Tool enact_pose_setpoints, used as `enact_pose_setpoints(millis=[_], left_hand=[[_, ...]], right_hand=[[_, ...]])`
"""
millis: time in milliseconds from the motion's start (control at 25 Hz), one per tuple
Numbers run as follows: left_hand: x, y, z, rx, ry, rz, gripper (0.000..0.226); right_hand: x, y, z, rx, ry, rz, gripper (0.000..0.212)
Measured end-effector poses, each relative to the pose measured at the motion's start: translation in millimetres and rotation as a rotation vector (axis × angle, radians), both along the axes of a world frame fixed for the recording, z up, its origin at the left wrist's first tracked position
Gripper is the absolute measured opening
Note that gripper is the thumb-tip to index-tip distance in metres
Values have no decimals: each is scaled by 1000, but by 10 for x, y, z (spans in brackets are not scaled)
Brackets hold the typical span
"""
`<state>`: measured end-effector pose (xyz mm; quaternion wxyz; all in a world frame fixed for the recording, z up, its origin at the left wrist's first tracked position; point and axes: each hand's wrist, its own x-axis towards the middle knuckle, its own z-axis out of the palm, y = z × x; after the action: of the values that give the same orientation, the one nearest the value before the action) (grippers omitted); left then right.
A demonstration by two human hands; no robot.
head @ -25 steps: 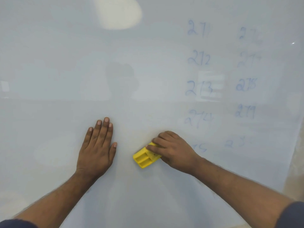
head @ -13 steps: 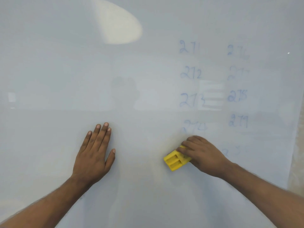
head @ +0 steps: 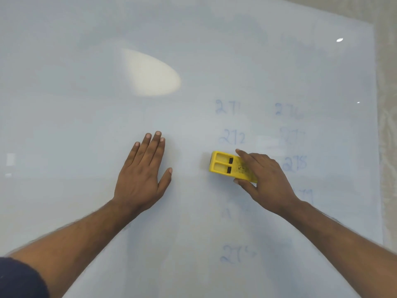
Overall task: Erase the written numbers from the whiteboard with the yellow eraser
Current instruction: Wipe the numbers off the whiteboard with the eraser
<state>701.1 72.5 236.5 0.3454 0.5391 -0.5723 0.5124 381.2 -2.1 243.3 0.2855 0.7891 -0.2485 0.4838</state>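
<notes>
Two hands are seen on one whiteboard (head: 64, 104). The left hand (head: 141, 175) is laid flat, fingers spread, nothing held. The right hand (head: 266, 181) is closed around one yellow eraser (head: 227, 165), pressed to the board below "212" (head: 233, 137). Seven faint blue numbers (head: 294, 164) are counted, several smudged. Since half a second ago, the eraser is found higher, where "213" stood.

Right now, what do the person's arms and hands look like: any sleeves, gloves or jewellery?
Both hands, the left hand and the right hand, are bare: no gloves, rings or watch in view. The forearms are uncovered. A dark navy sleeve shows at the left upper arm; the right arm's sleeve is out of view.
</notes>
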Motion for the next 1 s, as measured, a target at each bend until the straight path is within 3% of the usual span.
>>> enact_pose_setpoints(millis=[280, 560, 800, 1000], left_hand=[[-378, -137, 675, -48, -4, -1, 72], [-637, -426, 946, -25, -14, 23, 73], [-599, -656, 907, -73, -17, 65, 72], [-566, -712, 871, -112, -34, 80, 70]], right_hand=[[-91, -186, 638, 42, -298, 40, 67], [11, -491, 875, 102, -494, -19, 70], [22, -720, 1146, -31, -411, -41, 69], [189, -710, 1300, -185, -222, 4, 67]])
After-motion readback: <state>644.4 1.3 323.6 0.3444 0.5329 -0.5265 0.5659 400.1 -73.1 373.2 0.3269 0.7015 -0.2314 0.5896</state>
